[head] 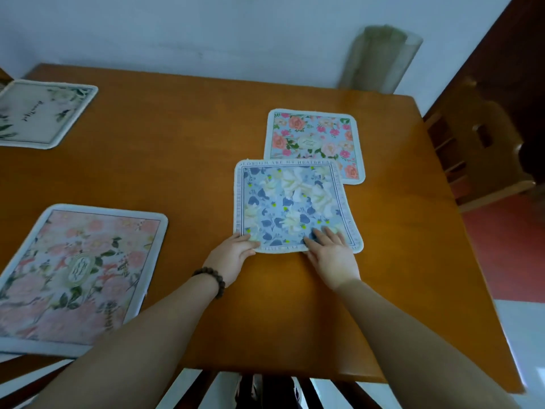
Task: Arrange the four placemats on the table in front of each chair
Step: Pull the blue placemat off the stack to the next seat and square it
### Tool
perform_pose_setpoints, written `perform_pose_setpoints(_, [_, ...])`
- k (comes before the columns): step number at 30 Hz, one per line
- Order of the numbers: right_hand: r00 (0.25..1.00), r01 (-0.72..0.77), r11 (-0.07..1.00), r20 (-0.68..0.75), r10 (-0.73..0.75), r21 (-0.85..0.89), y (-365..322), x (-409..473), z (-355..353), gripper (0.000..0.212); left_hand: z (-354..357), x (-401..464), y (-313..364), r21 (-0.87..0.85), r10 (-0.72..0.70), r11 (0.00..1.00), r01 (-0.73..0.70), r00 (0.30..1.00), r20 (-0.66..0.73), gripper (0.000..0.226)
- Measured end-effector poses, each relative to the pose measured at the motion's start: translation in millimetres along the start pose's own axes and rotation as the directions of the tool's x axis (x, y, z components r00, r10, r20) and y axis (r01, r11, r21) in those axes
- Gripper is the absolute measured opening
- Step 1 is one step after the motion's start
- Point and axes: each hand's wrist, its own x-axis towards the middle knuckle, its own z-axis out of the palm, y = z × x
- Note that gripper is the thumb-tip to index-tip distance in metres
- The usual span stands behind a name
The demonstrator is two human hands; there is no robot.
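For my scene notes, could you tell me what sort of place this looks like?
Probably a home dining room: a wooden table set against a plain wall, a wooden chair at its right side, and floral placemats, such as the blue placemat, laid out on it.

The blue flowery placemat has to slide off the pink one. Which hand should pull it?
Probably the left hand: it pinches the near-left corner of the blue flowered fabric placemat, while the right hand only lies flat on top.
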Motion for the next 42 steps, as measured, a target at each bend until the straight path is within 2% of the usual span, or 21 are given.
perform_pose_setpoints(7, [0.998,0.025,1.0,0.057,-0.024,-0.013,-27.8,-75.6,9.8,0.046,10.8,-64.5,0.1,0.06,-0.035,0.998,0.031,0.997,0.067,0.034])
perform_pose_setpoints(12, [0.992,0.065,0.998,0.102,-0.068,0.027,-47.9,-122.8,24.4,0.046,27.2,-109.9,-4.4,0.099,-0.075,0.992,0.073,0.997,0.016,0.033])
perform_pose_setpoints(17, [0.992,0.082,0.996,0.093,-0.084,0.03,-65.0,-151.0,39.8,0.048,40.9,-143.9,-7.0,0.153,-0.182,0.971,0.184,0.983,-0.022,0.035])
perform_pose_setpoints(19, [0.989,0.086,0.996,0.118,-0.088,0.024,-62.8,-154.5,42.9,0.064,45.8,-150.1,-5.5,0.227,-0.24,0.941,0.25,0.968,-0.069,0.048])
perform_pose_setpoints(20, [0.989,0.081,0.996,0.119,-0.085,0.031,-59.6,-155.0,43.2,0.075,48.4,-152.5,-3.4,0.25,-0.283,0.921,0.298,0.954,-0.093,0.066])
perform_pose_setpoints(22, [0.996,0.025,0.996,0.085,-0.032,0.082,-49.1,-153.5,39.3,0.091,54.2,-155.5,4.6,0.268,-0.364,0.882,0.387,0.922,-0.132,0.103])
perform_pose_setpoints(25, [0.992,-0.118,0.98,0.06,0.11,0.159,-23.4,-142.1,28.7,0.099,67.3,-153.4,18.5,0.285,-0.427,0.847,0.448,0.894,-0.134,0.128])
perform_pose_setpoints(30, [0.96,-0.268,0.906,0.169,0.222,0.328,4.2,-121.0,23.1,0.113,90.3,-139.2,26.9,0.346,-0.468,0.814,0.466,0.88,-0.082,0.134])
perform_pose_setpoints(36, [0.938,-0.34,0.731,0.157,0.309,0.592,-9.0,-119.6,33.3,0.106,98.8,-132.4,17.9,0.364,-0.437,0.813,0.454,0.889,-0.134,0.132])
perform_pose_setpoints(42, [0.906,-0.38,0.673,0.108,0.409,0.635,-33.3,-126.5,37.9,0.1,65.2,-102.3,3.0,0.34,-0.376,0.856,0.39,0.92,-0.11,0.129])
